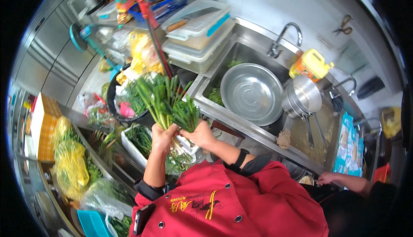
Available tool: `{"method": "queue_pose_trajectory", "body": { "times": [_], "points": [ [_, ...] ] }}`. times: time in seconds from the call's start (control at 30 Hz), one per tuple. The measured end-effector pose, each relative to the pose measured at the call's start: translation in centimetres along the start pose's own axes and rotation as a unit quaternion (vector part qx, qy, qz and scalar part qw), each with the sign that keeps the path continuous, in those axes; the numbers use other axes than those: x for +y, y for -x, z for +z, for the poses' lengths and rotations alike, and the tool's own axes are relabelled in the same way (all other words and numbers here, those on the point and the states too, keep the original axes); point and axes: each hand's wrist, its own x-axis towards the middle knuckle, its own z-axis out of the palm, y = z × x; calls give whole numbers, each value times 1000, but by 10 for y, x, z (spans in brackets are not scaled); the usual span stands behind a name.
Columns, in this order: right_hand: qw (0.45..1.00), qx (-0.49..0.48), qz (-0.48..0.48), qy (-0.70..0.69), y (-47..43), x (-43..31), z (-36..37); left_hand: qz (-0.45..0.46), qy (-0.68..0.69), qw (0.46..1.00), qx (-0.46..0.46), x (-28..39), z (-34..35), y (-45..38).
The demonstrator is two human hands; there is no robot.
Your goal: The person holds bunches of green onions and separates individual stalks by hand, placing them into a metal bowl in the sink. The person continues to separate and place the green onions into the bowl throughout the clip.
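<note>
My left hand (163, 137) is closed around the pale stems of a bunch of green onions (158, 98), whose leaves point up and away from me. Beside it, my right hand (199, 135) grips a smaller bunch of leafy greens (187, 114). Both hands meet at the stems in front of my chest. Behind the leaves stands a black bin (113, 103) with greens and plastic bags in it. Below my hands is a white foam box (129, 140) holding more long greens, with loose trimmings (179, 161) to its right.
A steel sink (209, 79) holds a large metal basin (251, 92) at the right. Nested pans (303, 96) and a yellow jug (311, 64) stand beyond. A knife (190, 19) lies on stacked lidded containers (200, 50). Bagged vegetables (71, 163) lie left. Another person's hand (326, 178) is at lower right.
</note>
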Motion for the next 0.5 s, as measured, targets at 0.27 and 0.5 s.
{"method": "queue_pose_trajectory", "body": {
  "times": [0.27,0.5],
  "points": [
    [997,-6,-52,51,1,-4,-8,19,12,1000,-12,5,14,4],
    [999,15,34,36,5,0,-11,5,16,1000,25,-7,16,4]
  ]
}}
